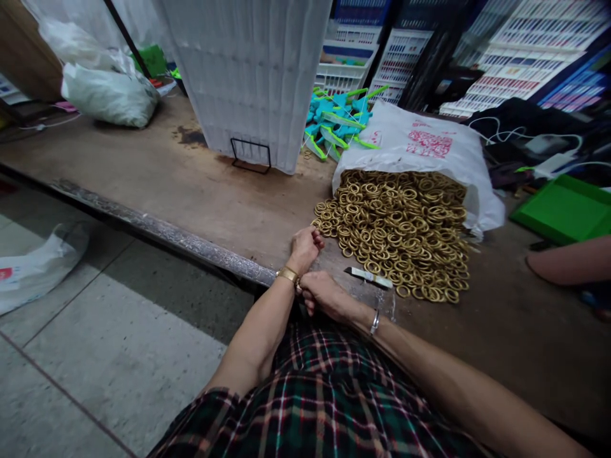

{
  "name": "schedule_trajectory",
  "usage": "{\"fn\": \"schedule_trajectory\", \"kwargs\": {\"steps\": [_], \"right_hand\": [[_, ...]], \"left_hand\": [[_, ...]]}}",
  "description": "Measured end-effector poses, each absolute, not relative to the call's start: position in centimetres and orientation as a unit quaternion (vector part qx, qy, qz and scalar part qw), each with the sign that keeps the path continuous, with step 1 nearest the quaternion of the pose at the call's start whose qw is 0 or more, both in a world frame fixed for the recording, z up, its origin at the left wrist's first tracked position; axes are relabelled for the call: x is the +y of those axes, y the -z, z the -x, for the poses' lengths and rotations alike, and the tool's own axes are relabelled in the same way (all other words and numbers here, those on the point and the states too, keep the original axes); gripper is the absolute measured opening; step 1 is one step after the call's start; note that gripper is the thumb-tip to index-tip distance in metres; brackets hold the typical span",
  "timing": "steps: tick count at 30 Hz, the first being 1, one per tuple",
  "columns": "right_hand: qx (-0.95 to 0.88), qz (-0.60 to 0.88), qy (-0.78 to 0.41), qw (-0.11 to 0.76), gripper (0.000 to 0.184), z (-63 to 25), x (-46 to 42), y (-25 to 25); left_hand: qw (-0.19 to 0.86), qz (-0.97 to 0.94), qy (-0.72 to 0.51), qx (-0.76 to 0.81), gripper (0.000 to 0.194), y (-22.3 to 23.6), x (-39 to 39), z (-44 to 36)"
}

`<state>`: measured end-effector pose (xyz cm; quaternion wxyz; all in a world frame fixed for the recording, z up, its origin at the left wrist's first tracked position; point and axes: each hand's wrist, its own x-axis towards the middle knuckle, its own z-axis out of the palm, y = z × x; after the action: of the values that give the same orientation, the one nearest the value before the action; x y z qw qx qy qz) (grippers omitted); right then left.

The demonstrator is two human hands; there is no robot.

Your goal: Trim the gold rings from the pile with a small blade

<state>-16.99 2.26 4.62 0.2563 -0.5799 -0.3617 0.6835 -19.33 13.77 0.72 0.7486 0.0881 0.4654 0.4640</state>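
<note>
My left hand [305, 248] is closed with its fingers curled, just over the table by the left edge of a heap of gold-coloured rings [401, 235]. Whatever its fingers may hold is hidden. On that wrist is a gold-coloured watch or bracelet [287, 274]. My right hand [328, 295] is closed beside the left wrist, its fingertips by the band; I cannot make out what is in them. A silver bracelet [375, 322] circles my right wrist. A utility knife [368, 277] lies between my right hand and the rings.
The rings spill from a white sack [429, 143]. Behind are turquoise and green plastic pieces [337, 121] and a tall pale translucent stack [252, 76] with a black wire stand [251, 156]. A green tray [568, 207] and another person's arm [573, 262] are at right.
</note>
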Motion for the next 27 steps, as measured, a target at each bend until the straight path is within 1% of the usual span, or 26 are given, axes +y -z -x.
{"fn": "schedule_trajectory", "kwargs": {"steps": [4, 9, 20, 27], "right_hand": [[-0.334, 0.496, -0.753, 0.276, 0.01, 16.6, 2.6, -5.5], [-0.368, 0.46, -0.762, 0.27, 0.008, 16.0, 2.7, -5.6], [-0.422, 0.415, -0.747, 0.303, 0.037, 15.6, 2.5, -3.8], [-0.435, 0.437, -0.727, 0.303, 0.043, 15.7, 2.2, -3.5]], "left_hand": [[0.753, -0.086, -0.461, 0.462, 0.016, -0.6, 13.8, 19.5], [0.751, -0.094, -0.465, 0.459, 0.016, -0.4, 13.7, 19.5], [0.75, -0.099, -0.462, 0.463, 0.015, -0.7, 13.5, 19.5], [0.743, -0.109, -0.466, 0.468, 0.012, -0.6, 13.4, 19.4]]}}
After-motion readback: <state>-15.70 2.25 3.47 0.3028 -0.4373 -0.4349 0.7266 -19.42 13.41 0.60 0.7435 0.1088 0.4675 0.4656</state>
